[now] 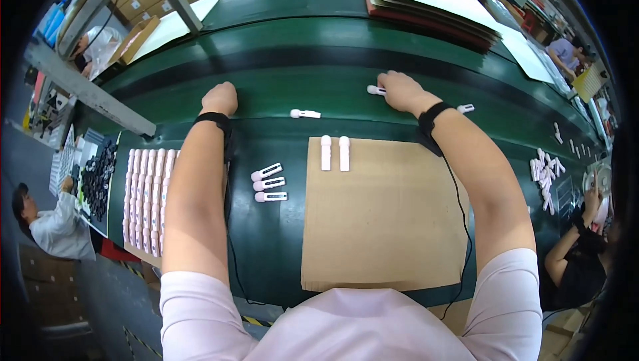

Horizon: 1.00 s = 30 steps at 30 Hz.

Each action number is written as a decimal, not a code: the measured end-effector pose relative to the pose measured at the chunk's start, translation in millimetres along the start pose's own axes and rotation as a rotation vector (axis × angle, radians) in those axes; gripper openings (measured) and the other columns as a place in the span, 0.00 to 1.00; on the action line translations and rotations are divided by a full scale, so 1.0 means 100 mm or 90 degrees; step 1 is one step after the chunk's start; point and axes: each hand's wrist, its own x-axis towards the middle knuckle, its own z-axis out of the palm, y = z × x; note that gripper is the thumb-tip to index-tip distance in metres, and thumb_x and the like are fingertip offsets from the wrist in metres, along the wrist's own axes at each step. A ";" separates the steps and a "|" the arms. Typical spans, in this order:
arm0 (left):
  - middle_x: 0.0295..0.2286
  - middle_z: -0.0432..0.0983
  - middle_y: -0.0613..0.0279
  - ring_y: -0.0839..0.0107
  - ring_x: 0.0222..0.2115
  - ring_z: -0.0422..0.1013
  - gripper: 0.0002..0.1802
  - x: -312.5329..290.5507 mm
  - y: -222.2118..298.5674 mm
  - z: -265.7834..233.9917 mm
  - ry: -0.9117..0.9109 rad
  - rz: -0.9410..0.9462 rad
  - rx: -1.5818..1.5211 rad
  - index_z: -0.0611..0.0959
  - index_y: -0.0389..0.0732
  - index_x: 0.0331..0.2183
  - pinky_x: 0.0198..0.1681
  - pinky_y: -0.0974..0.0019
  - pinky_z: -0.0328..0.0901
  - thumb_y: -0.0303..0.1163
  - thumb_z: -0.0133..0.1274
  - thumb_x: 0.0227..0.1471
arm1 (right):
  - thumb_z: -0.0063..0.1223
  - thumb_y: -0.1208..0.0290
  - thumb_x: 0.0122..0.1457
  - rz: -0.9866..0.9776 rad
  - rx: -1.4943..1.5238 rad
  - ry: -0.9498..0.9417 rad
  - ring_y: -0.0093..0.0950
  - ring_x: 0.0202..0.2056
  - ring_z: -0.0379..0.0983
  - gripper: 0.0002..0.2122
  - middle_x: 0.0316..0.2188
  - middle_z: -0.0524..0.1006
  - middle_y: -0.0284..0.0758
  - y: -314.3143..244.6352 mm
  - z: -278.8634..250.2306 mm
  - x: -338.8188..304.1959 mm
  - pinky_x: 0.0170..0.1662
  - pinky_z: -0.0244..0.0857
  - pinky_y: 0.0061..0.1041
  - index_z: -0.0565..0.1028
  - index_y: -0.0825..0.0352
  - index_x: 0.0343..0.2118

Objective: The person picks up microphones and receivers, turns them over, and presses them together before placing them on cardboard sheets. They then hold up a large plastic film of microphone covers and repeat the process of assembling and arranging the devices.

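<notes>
Over the green work surface, my left hand (220, 98) is closed with its fingers curled under; anything inside is hidden. My right hand (403, 92) is closed at a small white-and-pink mini wand massager (375, 90), whose round head sticks out to its left. Another massager (306, 114) lies between my hands. On a brown cardboard sheet (386, 221) in front of me, two massagers (335, 153) stand side by side, heads away from me. Three more (269, 182) lie left of the sheet, dark panels showing. One (465, 108) is beyond my right wrist.
At left, a board carries rows of massagers (148, 194), beside a pile of small black parts (98, 178). A loose massager heap (547, 173) lies right. Stacked sheets (432, 5) stand at the back; a metal post (100, 91) rises left. Black cords run from both wristbands. Co-workers sit at both sides.
</notes>
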 end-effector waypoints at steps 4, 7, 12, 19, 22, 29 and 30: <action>0.36 0.75 0.43 0.46 0.41 0.70 0.13 -0.04 0.30 -0.04 0.057 0.171 -0.110 0.74 0.33 0.37 0.46 0.55 0.65 0.27 0.47 0.46 | 0.45 0.81 0.48 -0.001 0.089 0.024 0.47 0.42 0.69 0.10 0.38 0.72 0.49 0.03 -0.08 0.08 0.45 0.64 0.38 0.70 0.69 0.36; 0.32 0.74 0.45 0.47 0.35 0.70 0.13 -0.22 0.66 -0.13 -0.035 0.298 -0.163 0.74 0.35 0.36 0.41 0.57 0.65 0.26 0.47 0.44 | 0.45 0.81 0.47 0.101 0.134 0.063 0.47 0.42 0.69 0.11 0.36 0.72 0.50 0.32 -0.25 -0.06 0.45 0.63 0.37 0.69 0.71 0.36; 0.29 0.74 0.49 0.51 0.31 0.69 0.15 -0.42 0.76 -0.09 -0.139 0.438 -0.072 0.74 0.38 0.37 0.38 0.61 0.65 0.25 0.46 0.42 | 0.47 0.80 0.48 0.141 0.020 0.092 0.45 0.45 0.68 0.13 0.38 0.72 0.49 1.22 -0.39 -0.51 0.48 0.62 0.36 0.69 0.70 0.40; 0.35 0.75 0.46 0.49 0.39 0.70 0.14 -0.56 0.91 -0.28 -0.236 0.304 -0.099 0.78 0.37 0.37 0.43 0.58 0.65 0.29 0.51 0.44 | 0.53 0.72 0.51 0.180 0.005 -0.044 0.44 0.46 0.68 0.13 0.39 0.73 0.49 1.52 -0.10 -0.77 0.48 0.63 0.35 0.71 0.66 0.41; 0.34 0.75 0.46 0.52 0.36 0.71 0.14 -0.46 0.80 -0.13 -0.182 0.330 -0.100 0.78 0.37 0.36 0.42 0.59 0.65 0.31 0.53 0.45 | 0.54 0.70 0.52 0.174 0.042 -0.032 0.44 0.43 0.70 0.12 0.38 0.74 0.48 1.59 -0.11 -0.80 0.46 0.64 0.34 0.72 0.66 0.39; 0.27 0.74 0.48 0.57 0.29 0.72 0.13 -0.45 0.81 -0.35 -0.018 0.358 -0.157 0.77 0.34 0.35 0.36 0.60 0.65 0.33 0.53 0.50 | 0.57 0.68 0.50 0.160 0.106 0.150 0.39 0.33 0.73 0.11 0.31 0.77 0.42 1.78 -0.77 -1.67 0.38 0.65 0.32 0.74 0.67 0.36; 0.26 0.74 0.51 0.62 0.28 0.70 0.12 -0.56 1.00 -0.53 0.006 0.380 -0.201 0.77 0.34 0.35 0.35 0.63 0.65 0.32 0.53 0.50 | 0.57 0.68 0.50 0.180 0.103 0.153 0.39 0.33 0.73 0.11 0.31 0.77 0.42 1.82 -0.86 -1.95 0.38 0.65 0.32 0.74 0.67 0.36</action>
